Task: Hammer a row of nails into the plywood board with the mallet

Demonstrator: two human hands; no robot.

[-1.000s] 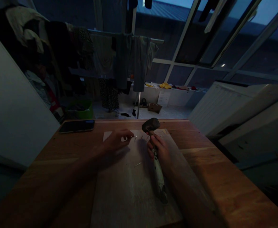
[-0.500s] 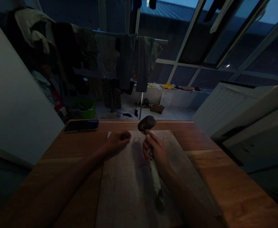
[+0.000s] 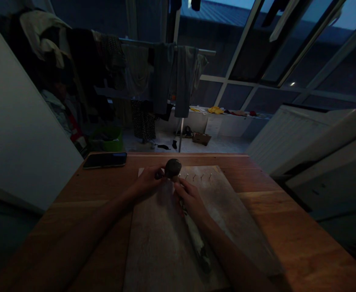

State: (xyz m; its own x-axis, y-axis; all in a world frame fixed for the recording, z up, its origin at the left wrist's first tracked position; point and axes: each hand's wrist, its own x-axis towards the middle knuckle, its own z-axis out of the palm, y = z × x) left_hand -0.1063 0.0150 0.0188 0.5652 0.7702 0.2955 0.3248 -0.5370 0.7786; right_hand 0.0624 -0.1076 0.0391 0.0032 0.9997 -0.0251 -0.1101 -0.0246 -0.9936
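My right hand [image 3: 191,199] is closed around a hammer's handle, high up near its head. The hammer [image 3: 196,239] has a dark, rounded head and a pale, worn handle that slants back toward me. Its head is over the far left part of a wooden board [image 3: 156,243], right by the fingertips of my left hand [image 3: 149,181]. That hand rests on the board's far left corner area with its fingers curled into a pinch; the hammer head hides what is between them. A row of upright nails [image 3: 194,177] stands along the board's far edge, to the right of the hammer head.
The board lies on a wooden table [image 3: 257,211]. A black phone [image 3: 105,160] sits at the table's far left. Beyond are clothes on a drying rack [image 3: 166,77], a green basket [image 3: 106,139] and windows. A white appliance-like box [image 3: 293,134] stands at right.
My right hand has brought the hammer left and slightly down, its head now beside my left fingertips. More nails show on the right. My left hand stays nearly in place.
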